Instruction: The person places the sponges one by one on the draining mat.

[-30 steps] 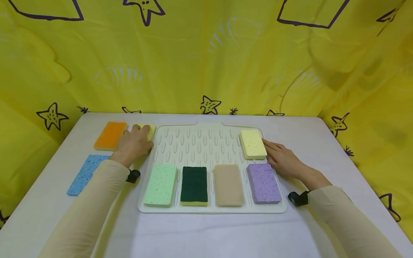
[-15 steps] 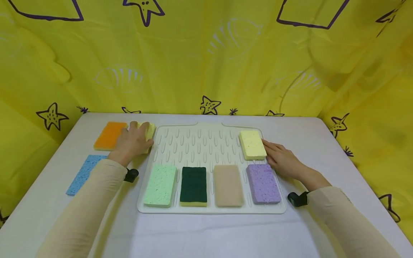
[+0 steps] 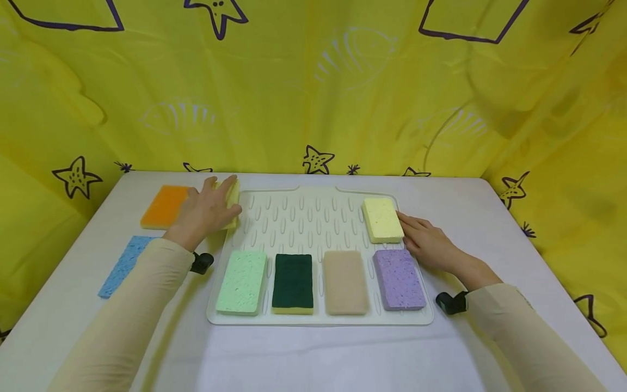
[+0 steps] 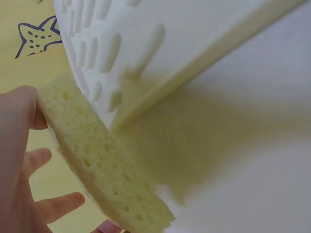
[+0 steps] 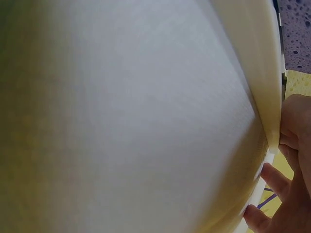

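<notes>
Yellow sponge [image 4: 104,155] raised over tray's [image 3: 303,223] left edge, near back-left corner; left hand [image 3: 203,209] grips it between thumb and fingers. Wide ribbed stretch runs from there to pale sponge [image 3: 383,220] at right edge. Right hand [image 3: 431,242], fingers extended, rests against that edge. Four sponges [image 3: 293,280] line front edge. Orange sponge [image 3: 164,207], blue sponge [image 3: 124,264] near tabletop's [image 3: 323,359] left edge.

My right hand [image 5: 297,191] at the tray [image 5: 262,58]

One digit [image 5: 294,114] lies against it, just under the pale yellow sponge [image 5: 297,82]; the purple sponge [image 5: 297,36] shows above that. Yellow cloth [image 5: 283,162] shows beyond my two spread lower fingers [image 5: 277,180]. White desk [image 5: 150,116] fills the middle.
</notes>
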Demonstrator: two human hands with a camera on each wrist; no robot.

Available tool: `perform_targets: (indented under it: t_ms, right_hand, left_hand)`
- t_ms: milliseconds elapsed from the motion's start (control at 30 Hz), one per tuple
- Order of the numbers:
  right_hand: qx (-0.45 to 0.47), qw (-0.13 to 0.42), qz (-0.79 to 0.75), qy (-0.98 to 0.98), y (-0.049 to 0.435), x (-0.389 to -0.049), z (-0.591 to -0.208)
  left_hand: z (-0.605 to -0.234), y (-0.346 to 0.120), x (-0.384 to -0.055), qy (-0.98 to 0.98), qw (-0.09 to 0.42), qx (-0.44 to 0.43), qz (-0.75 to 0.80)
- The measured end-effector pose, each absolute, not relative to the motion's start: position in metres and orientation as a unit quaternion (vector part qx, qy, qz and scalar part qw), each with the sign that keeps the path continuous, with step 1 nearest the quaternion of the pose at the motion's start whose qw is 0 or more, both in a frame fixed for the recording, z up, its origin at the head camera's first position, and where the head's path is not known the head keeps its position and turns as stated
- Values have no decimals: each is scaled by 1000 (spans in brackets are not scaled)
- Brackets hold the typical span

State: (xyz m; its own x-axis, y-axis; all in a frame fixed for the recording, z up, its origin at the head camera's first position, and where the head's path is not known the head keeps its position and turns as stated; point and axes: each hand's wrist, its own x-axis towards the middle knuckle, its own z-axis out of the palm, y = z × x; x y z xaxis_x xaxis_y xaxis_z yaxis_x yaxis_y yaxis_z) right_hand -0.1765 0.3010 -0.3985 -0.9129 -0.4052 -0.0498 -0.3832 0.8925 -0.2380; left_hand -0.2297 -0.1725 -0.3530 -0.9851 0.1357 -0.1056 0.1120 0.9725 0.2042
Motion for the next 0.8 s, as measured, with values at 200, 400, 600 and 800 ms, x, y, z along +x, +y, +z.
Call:
perform_targets:
  t_ms: [200,400,600,800]
  right_hand:
    - [-200,49,-113,972,300,-176,-399]
    - [-205,46,-113,971,301,-176,-399]
    - [-203,48,-117,971,300,-176,-398]
    - [-200,52,-118,971,300,-176,-398]
  left_hand:
    - [-352,-168,-227,991,62,82,87]
    - [-351,-164,-224,988,65,88,106]
    - [-348,-156,-226,984,68,103,126]
    - [-346,-145,-226,980,90,117,133]
